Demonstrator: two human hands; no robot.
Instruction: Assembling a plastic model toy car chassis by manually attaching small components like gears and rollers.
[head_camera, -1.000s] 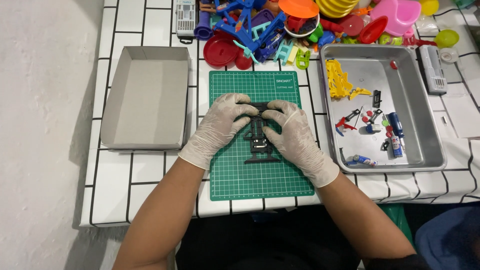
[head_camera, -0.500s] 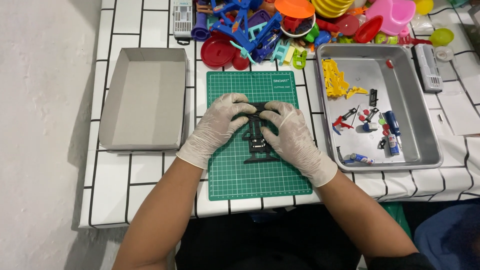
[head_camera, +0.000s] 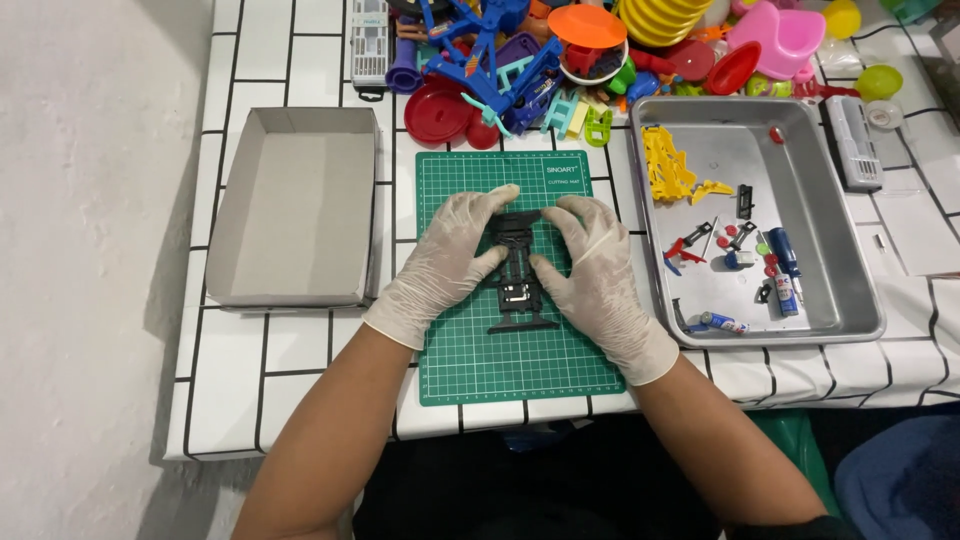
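Overhead view of a white tabletop (head_camera: 300, 350) marked with a black grid. At centre lies a green cutting mat (head_camera: 510, 340), and on it rests a black toy chassis (head_camera: 517, 275), long axis running away from the person, its wider cross-piece at the near end.

Left hand (head_camera: 450, 260), in a pale disposable glove: fingers curled around the chassis's left side, fingertips meeting the far end and thumb pressed against the middle. The hand is partly closed and grips the part.

Right hand (head_camera: 600, 270), gloved likewise: fingers bent over the far right corner of the chassis, thumb set against its right flank. This hand, too, is partly closed on the piece. The two hands face each other, with the chassis held between them, low against the mat.

Left of the mat, just beside it, sits a shallow grey cardboard tray (head_camera: 295, 205). Right of the mat stands a metal tray (head_camera: 850, 250) containing a yellow plastic part (head_camera: 668, 165), a small blue-and-white toy body (head_camera: 785, 270), a red-and-blue piece (head_camera: 680, 250) and several small loose bits, too small to identify.

Along the far edge of the table lies a heap of coloured plastic toys (head_camera: 560, 60), among them a red disc (head_camera: 437, 110), an orange disc (head_camera: 588, 25) and a pink seat-shaped piece (head_camera: 775, 35).
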